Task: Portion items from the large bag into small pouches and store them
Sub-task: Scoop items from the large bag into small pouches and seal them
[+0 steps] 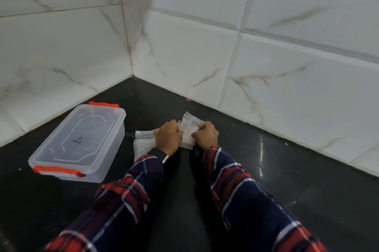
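Both the left hand and right hand pinch one clear zip pouch just above the black table, likely to pull its mouth apart. Spare pouches lie beside the left hand, near the lidded storage box, handy for storing.

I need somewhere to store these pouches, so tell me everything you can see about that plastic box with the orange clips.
The plastic box is a clear, rectangular container with rounded corners. Its see-through lid is on, with an orange latch at the near end and another at the far end. A dark handwritten mark shows on the lid's raised panel. It sits flat on the black countertop, angled toward the tiled corner, beside the left hand. Neither hand touches it. It looks empty inside, though that is hard to confirm.
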### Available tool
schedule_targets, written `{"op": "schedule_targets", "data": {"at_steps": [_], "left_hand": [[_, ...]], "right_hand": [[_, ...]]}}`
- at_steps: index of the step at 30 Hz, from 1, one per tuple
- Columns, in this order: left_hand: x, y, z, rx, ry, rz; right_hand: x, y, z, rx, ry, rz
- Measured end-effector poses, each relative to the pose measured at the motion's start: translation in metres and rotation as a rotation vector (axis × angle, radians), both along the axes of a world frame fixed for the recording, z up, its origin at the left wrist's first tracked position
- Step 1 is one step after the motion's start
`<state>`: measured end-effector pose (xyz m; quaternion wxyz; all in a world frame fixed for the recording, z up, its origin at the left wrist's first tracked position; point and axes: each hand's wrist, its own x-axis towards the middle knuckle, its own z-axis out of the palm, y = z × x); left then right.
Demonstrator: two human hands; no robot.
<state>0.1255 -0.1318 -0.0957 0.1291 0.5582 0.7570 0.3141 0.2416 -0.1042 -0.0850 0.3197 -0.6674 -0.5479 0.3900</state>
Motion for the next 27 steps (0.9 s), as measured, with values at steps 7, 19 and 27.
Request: {"op": "schedule_targets", "data": {"at_steps": [7, 19, 27], "left_hand": [[-0.001, -0.039, 0.025, 0.25, -0.263, -0.179], [0.011, -0.169, 0.032, 0.095, -0.694, -0.136], [0.028, -0.219, 0.021, 0.048, -0.621, -0.189]], "right_hand": [[0.019, -0.03, 0.025, -0.004, 0.295, 0.033], [0.059, -0.158, 0.043, -0.009, 0.388, 0.429], [0.078, -0.188, 0.032, 0.14, 0.096, 0.473]]}}
